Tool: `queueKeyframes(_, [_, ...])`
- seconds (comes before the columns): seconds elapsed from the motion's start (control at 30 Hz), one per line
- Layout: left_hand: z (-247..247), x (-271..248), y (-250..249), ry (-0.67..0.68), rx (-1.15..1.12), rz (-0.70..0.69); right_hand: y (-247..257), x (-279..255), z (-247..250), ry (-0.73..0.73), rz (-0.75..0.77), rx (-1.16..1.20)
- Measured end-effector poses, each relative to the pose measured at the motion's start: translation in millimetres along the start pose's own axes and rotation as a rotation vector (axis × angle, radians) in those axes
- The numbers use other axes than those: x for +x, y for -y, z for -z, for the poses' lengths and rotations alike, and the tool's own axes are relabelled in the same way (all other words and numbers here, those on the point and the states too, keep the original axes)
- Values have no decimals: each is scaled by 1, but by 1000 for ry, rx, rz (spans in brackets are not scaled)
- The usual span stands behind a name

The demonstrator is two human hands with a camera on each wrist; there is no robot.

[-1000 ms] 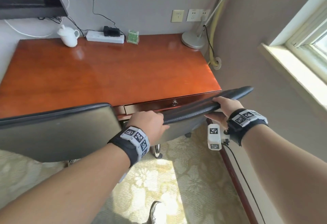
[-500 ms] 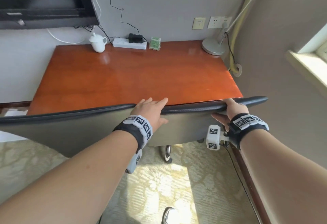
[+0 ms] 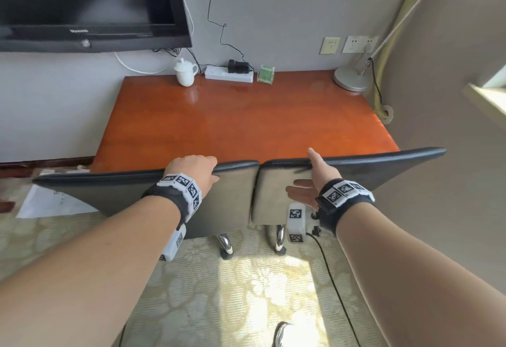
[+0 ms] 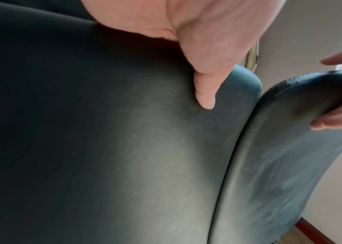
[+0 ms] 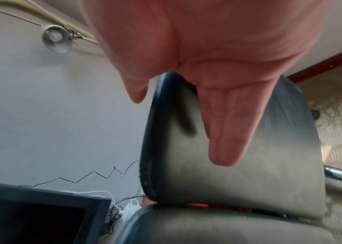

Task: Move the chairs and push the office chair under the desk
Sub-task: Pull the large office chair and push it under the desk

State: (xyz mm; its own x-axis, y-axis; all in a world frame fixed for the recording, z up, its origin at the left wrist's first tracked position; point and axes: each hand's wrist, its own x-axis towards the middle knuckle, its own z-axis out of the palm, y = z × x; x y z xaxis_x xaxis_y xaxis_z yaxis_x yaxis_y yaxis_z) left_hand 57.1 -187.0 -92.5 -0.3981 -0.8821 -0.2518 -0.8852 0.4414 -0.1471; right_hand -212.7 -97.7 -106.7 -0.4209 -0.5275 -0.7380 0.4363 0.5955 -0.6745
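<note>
Two black padded chair backs stand side by side at the front edge of the red-brown desk. My left hand grips the top edge of the left chair back near its right end. Its fingers curl over the top, and its thumb presses the rear face of the left chair back. My right hand lies on the right chair back near its left end. Its straight fingers rest flat on the rear face of the right chair back, with the thumb raised over the top edge. The seats are hidden.
A television hangs on the wall at the left. At the desk's back stand a white cup, power strip, green box and lamp base. Chrome chair legs stand on the carpet. A black cable trails right; paper lies left.
The right chair has swung level and closed up against the left chair at the desk edge. My left hand shifted onto the left chair's top. My right hand's grip loosened to straight fingers.
</note>
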Motion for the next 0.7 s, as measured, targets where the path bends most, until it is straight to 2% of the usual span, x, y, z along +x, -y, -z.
queueKeyframes(0.2, [0, -1, 2, -16, -9, -4, -3, 12, -16, -22, 10, 29])
queueKeyframes(0.7, [1, 0, 6, 18, -10, 18, -7, 20, -25, 59, 13, 91])
